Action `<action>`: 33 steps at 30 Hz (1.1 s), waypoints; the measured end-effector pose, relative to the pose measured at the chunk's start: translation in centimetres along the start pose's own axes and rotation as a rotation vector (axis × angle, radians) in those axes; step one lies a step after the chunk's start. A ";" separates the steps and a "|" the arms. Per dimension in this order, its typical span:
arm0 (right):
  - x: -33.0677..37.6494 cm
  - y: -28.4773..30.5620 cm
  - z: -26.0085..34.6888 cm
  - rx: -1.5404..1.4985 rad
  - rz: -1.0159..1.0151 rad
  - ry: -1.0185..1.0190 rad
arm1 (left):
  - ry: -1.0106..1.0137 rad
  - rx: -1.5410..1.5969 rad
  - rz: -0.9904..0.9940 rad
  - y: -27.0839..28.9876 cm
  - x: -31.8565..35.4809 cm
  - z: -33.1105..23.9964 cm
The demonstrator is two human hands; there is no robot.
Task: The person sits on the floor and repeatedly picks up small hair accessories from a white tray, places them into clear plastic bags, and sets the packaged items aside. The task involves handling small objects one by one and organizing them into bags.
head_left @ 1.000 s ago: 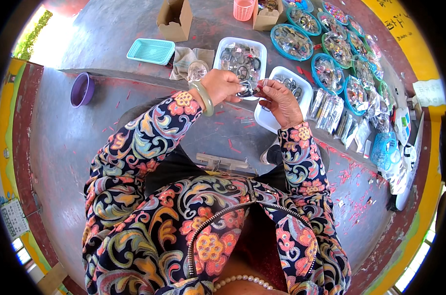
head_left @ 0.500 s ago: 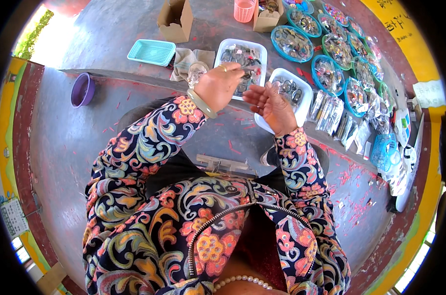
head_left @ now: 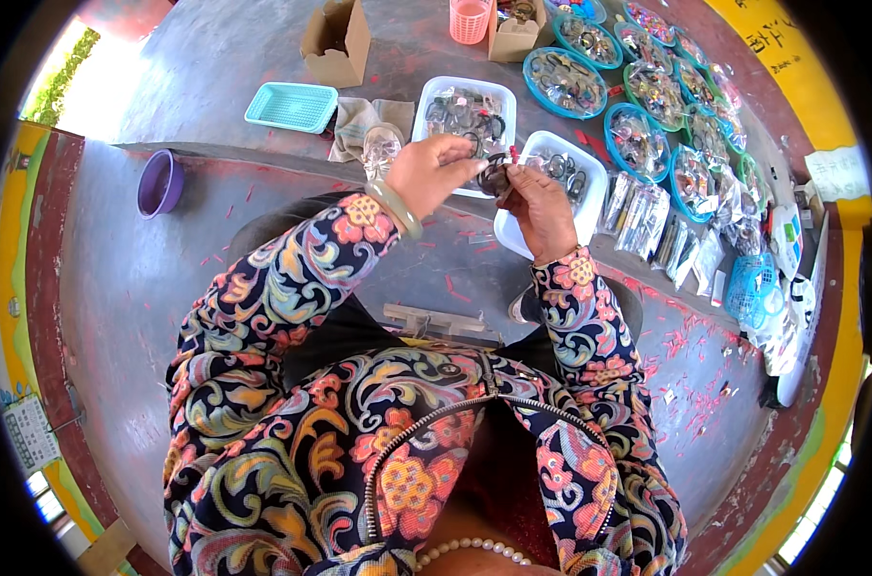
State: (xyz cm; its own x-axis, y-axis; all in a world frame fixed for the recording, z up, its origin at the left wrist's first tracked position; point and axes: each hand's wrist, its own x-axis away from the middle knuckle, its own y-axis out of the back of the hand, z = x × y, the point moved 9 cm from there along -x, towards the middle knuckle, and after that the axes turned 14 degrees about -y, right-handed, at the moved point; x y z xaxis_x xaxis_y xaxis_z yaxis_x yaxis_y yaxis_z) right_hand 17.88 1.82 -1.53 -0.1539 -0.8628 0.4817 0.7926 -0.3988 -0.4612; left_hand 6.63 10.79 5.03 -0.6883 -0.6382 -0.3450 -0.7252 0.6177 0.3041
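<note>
A small dark part (head_left: 496,176) is being pinched between both hands, left (head_left: 434,175) and right (head_left: 542,206), above white trays (head_left: 590,206).

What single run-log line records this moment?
left hand: pinching small dark item | right hand: holding same item | below: white tray

There is a single view, from a wide fisheye camera worn on the person's head. It looks steeply down over the chest and patterned sleeves onto the grey surface (head_left: 215,278) in front. The hands, the left hand (head_left: 434,173) and the right hand (head_left: 542,204), sit close, just above the picture's centre. Straight edges bow toward the dark round rim.
</note>
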 end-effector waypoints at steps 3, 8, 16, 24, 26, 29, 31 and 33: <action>-0.1 -1.0 -0.6 0.047 0.080 -0.031 | 0.419 0.284 0.155 -1.4 1.3 3.5; 0.2 -1.9 -1.0 0.073 0.077 -0.075 | 0.507 0.304 0.051 -1.2 2.4 4.3; 0.1 -1.6 -1.1 -0.036 0.043 -0.042 | 0.605 0.534 -0.055 -2.0 3.1 4.1; 0.2 -2.2 -0.6 0.108 0.066 0.010 | 0.588 0.655 0.065 -3.1 3.1 3.3; 0.2 -2.2 -0.6 0.145 0.069 0.024 | 0.596 0.640 0.051 -3.1 3.1 3.6; 0.3 -2.3 -0.6 0.209 0.040 0.009 | 0.602 0.585 0.007 -2.6 3.2 4.1; 0.6 -2.3 -0.2 0.280 -0.001 -0.015 | 0.619 0.545 -0.037 -2.1 3.2 4.6; 0.7 -1.9 0.1 0.262 -0.034 0.015 | 0.617 0.569 -0.035 -2.1 3.3 5.1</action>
State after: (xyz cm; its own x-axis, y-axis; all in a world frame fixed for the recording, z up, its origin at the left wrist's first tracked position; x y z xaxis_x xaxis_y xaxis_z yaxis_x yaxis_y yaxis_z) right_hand 16.33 2.03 -0.27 -0.1901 -0.8555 0.4817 0.9124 -0.3350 -0.2350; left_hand 6.01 9.73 -1.25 -0.6722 -0.6962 0.2516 -0.7401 0.6245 -0.2494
